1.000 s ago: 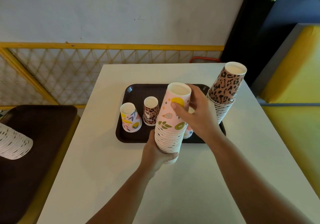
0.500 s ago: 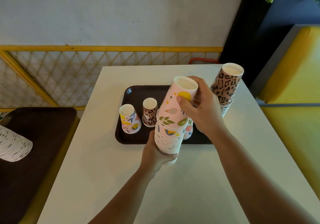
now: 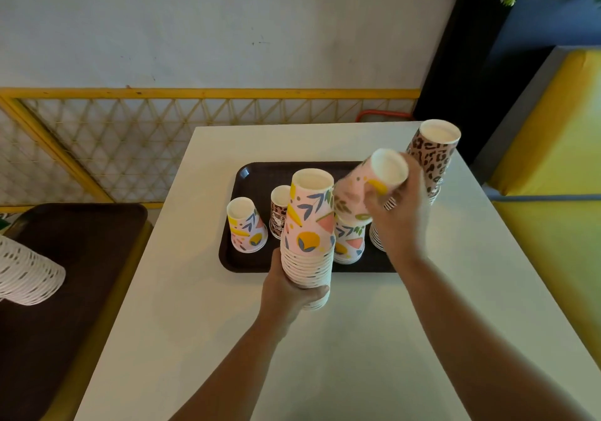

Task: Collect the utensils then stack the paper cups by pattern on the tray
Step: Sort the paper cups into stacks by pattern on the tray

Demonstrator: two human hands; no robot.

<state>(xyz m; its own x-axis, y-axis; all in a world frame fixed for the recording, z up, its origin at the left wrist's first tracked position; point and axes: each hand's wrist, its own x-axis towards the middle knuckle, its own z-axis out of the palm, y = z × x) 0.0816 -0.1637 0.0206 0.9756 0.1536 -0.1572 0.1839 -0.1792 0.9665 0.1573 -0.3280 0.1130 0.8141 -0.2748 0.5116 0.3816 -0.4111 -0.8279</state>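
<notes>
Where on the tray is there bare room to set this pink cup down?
The tray's far strip, behind the small cups, is bare, and so is its near left corner. The middle and right are crowded by the short stack and the leopard stack.

On the white desk [image 3: 357,339] lies a dark brown tray [image 3: 257,173]. At its right end rises a leopard-print stack [image 3: 432,160]; nearer stands a pink stack [image 3: 309,225] with yellow, blue and coral shapes.

right hand [image 3: 398,215] lifted fruit cup [image 3: 364,189] off stack [image 3: 309,232], tilted right
</notes>
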